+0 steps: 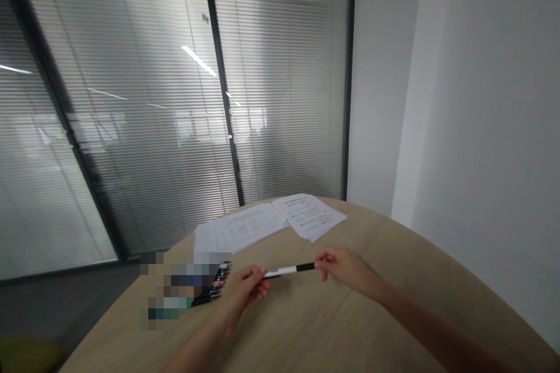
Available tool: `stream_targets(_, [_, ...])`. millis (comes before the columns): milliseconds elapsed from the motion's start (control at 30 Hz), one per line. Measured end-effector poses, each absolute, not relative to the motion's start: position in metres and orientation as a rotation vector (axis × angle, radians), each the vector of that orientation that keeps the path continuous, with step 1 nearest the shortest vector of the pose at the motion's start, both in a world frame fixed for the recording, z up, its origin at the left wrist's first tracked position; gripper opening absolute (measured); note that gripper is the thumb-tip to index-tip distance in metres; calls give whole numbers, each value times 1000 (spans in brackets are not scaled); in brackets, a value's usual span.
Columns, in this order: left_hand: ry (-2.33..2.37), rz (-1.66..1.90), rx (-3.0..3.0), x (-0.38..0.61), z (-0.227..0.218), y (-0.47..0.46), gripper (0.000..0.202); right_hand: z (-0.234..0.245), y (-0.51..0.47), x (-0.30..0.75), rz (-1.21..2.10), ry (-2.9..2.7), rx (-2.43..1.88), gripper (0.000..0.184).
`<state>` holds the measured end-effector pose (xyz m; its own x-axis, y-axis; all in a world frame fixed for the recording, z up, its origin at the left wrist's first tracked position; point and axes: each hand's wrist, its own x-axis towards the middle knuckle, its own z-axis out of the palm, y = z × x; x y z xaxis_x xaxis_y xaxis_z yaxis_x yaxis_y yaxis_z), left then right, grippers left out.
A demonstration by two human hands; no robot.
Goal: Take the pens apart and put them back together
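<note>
Both my hands hold one pen (286, 271) level above a light wooden table (394, 256). The pen has a white barrel and a black end. My left hand (245, 287) pinches the white end with its fingers closed. My right hand (339, 265) pinches the black end, fingers curled. Just left of my left hand lies a bunch of several dark pens (214, 288) on the table, partly hidden by a blurred patch.
Two stacks of printed paper sheets (271, 221) lie at the far edge of the table. Behind it stands a glass wall with closed blinds and dark frames (223, 93). A plain white wall (481, 99) runs along the right.
</note>
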<state>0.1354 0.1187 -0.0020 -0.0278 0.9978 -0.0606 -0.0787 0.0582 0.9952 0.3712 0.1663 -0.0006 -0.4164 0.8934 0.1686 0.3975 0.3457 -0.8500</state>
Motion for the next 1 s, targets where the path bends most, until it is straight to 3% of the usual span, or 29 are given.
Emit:
stream_targets(267, [1324, 1369, 1567, 131, 7, 121, 23, -10, 170, 372, 1067, -1854, -1108, 34])
stream_targets(433, [1408, 1384, 1748, 132, 8, 119, 27, -13, 165, 369, 1121, -1805, -1113, 35])
stream_targets(767, [1228, 1124, 1056, 130, 1, 123, 40, -13, 170, 362, 1171, -1678, -948, 23])
stream_targets(1000, [1234, 1112, 1030, 126, 3, 123, 38, -11, 171, 364, 1267, -1566, -879, 30])
